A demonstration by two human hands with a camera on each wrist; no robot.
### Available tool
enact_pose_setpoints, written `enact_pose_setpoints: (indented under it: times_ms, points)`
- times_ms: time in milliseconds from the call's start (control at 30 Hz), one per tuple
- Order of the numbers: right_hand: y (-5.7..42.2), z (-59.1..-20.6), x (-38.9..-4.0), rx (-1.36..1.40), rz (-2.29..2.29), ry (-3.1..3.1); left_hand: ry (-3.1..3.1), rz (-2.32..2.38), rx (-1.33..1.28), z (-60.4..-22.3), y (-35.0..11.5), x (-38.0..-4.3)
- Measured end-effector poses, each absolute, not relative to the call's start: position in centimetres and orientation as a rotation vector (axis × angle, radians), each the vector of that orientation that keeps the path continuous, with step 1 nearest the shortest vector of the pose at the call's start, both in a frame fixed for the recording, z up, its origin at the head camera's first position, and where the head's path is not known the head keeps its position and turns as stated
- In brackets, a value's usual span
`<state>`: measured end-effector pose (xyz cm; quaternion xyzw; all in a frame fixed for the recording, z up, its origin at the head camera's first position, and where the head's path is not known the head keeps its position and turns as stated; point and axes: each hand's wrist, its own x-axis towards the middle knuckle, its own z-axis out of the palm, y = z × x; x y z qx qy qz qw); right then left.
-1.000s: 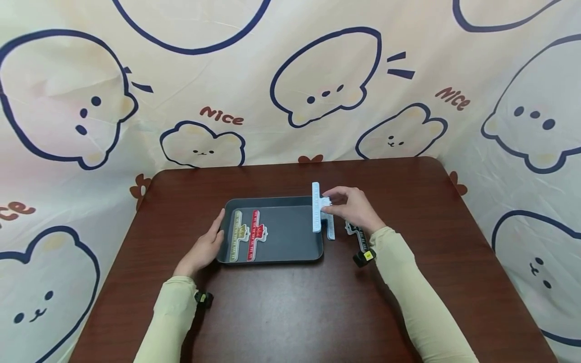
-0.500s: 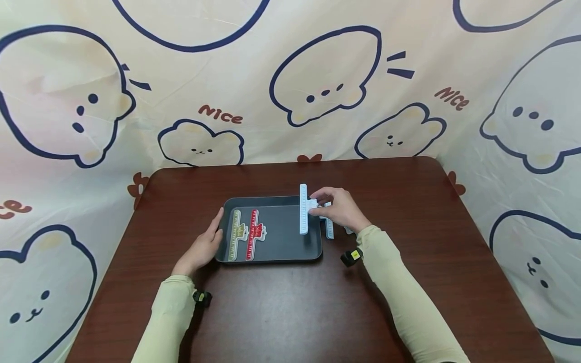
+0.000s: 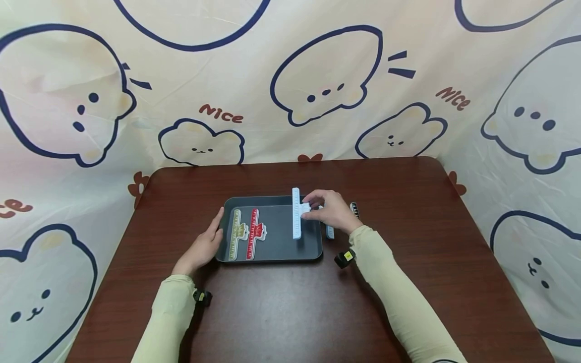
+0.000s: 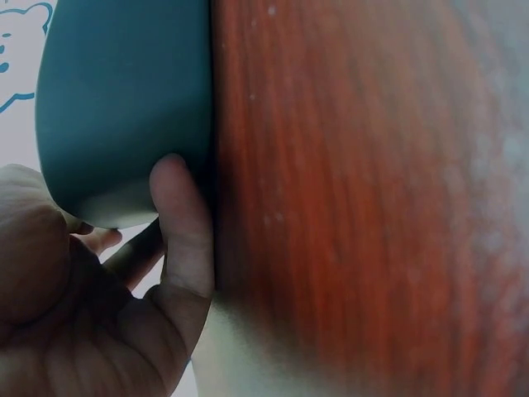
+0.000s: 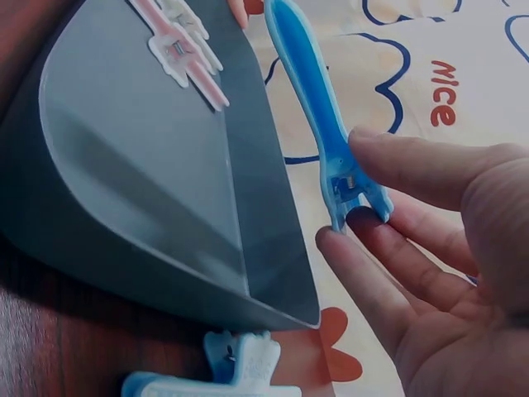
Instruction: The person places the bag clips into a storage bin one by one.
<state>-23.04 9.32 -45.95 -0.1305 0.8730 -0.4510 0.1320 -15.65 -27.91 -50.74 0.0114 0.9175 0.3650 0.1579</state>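
Blue plastic is what the right hand (image 3: 333,212) has: a long light blue clip (image 3: 297,214), pinched by its handle between thumb and fingertips and held a little above the right part of the grey tray (image 3: 272,253), near the middle of the head frame. The right wrist view shows the same blue clip (image 5: 318,107) gripped at its spring end, its long bar pointing out past the tray's far rim.

Two clips already lie flat on the tray floor at its left end, side by side and just touching or nearly so: a yellow clip (image 3: 236,234) and a red clip (image 3: 254,234). That much looks done. Left to go, as far as I can judge, are the one in hand, another light blue clip (image 3: 330,232) lying on the wooden table (image 3: 281,307) just right of the tray's right wall, and a dark clip (image 3: 354,208) a bit further right, partly hidden by the hand.

The left hand (image 3: 203,248) grips the tray's left wall, fingers curled over the rim; the left wrist view shows a finger (image 4: 183,223) pressed against the tray's outer side where it meets the table.

Room inside the tray is generous: the whole stretch between the red clip and the right wall is bare floor. Its low raised rim is the only edge the blue bar has to stay above. Around the tray the tabletop is open toward the bottom of the frame, with the printed cloth backdrop (image 3: 290,75) well behind
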Motion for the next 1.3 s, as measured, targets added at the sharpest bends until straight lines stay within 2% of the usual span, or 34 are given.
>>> enact_pose_setpoints:
  times_ms: [1300]
  points:
    - [4.0,-46.0,-22.8,-0.458,-1.075,2.557,2.628,1.062,0.033,-50.6,-27.9,-15.6]
